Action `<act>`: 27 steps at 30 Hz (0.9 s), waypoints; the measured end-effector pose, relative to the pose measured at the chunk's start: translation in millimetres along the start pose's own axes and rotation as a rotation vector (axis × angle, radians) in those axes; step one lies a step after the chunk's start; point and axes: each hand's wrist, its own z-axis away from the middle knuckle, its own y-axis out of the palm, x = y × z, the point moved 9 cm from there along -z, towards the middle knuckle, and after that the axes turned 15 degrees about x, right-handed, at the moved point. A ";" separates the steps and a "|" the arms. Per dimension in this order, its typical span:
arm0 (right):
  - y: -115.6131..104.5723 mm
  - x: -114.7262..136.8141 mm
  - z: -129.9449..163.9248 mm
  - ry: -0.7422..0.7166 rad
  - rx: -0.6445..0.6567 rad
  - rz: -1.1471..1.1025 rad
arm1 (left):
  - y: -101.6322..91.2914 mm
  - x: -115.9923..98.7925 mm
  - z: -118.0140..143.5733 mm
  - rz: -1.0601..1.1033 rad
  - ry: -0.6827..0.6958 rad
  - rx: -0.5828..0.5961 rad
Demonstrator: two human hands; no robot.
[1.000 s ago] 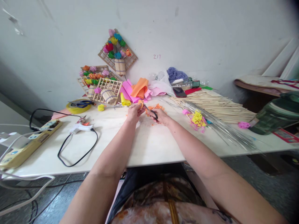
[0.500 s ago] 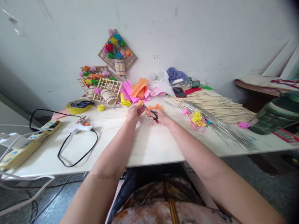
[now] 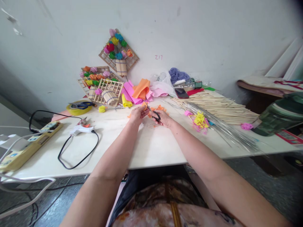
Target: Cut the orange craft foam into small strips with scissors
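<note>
Between the fingers of my left hand (image 3: 138, 114) is a small piece of orange crepe paper (image 3: 144, 104), mostly hidden by the fingers. My right hand (image 3: 163, 118) is closed on black-handled scissors (image 3: 156, 116), whose blades point up and left at the orange piece. Whether the blades touch the paper cannot be made out. Orange paper scraps (image 3: 160, 108) lie on the white table (image 3: 156, 145) just behind and beneath the hands.
Behind the hands are folded crepe sheets (image 3: 141, 89) and stick lattices with paper flowers (image 3: 110, 91). To the right lie wooden sticks (image 3: 220, 107), metal wires (image 3: 227, 135) and a green bottle (image 3: 272, 116). A glue gun (image 3: 82, 130) and power strip (image 3: 30, 145) sit left.
My left hand has shifted slightly to the right, bringing the orange piece closer to the scissors. The right hand has hardly moved.
</note>
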 end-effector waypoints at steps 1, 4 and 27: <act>-0.6 0.0 0.1 0.003 -0.001 0.010 | 0.4 0.0 0.4 -0.004 -0.002 0.000; -1.9 -1.0 -0.6 0.004 0.005 0.025 | 1.2 -1.1 0.9 -0.020 0.002 0.007; -1.6 -1.8 -2.9 0.022 0.021 0.053 | -2.8 -8.0 0.3 -0.086 0.028 0.040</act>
